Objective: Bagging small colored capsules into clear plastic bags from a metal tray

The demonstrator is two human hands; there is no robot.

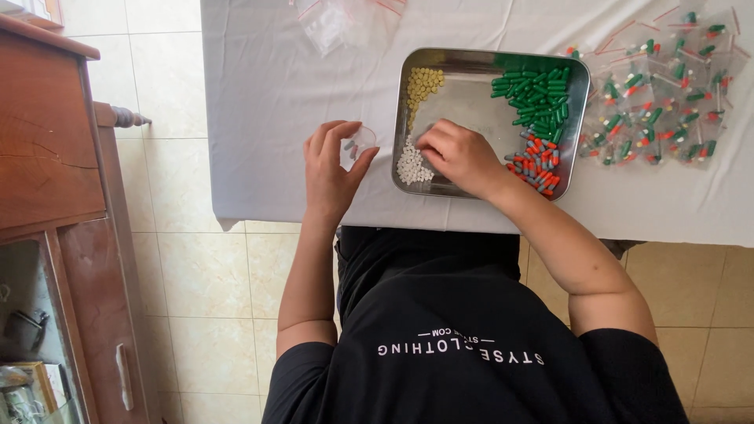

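Observation:
A square metal tray [481, 60] sits on a table covered with a white cloth [267, 94]. Inside it lie yellow tablets [424, 83], green capsules [539, 96], red-and-grey capsules [539, 163] and small white tablets [411, 165]. My right hand [460, 157] rests in the tray, its fingertips pinched just above the white tablets. My left hand [330, 169] stays left of the tray and holds a small clear plastic bag [358, 144] with a couple of pills in it.
Several filled clear bags of capsules [660, 94] lie right of the tray. Empty clear bags [345, 20] sit at the table's far edge. A wooden cabinet [47, 157] stands at the left on a tiled floor [204, 267].

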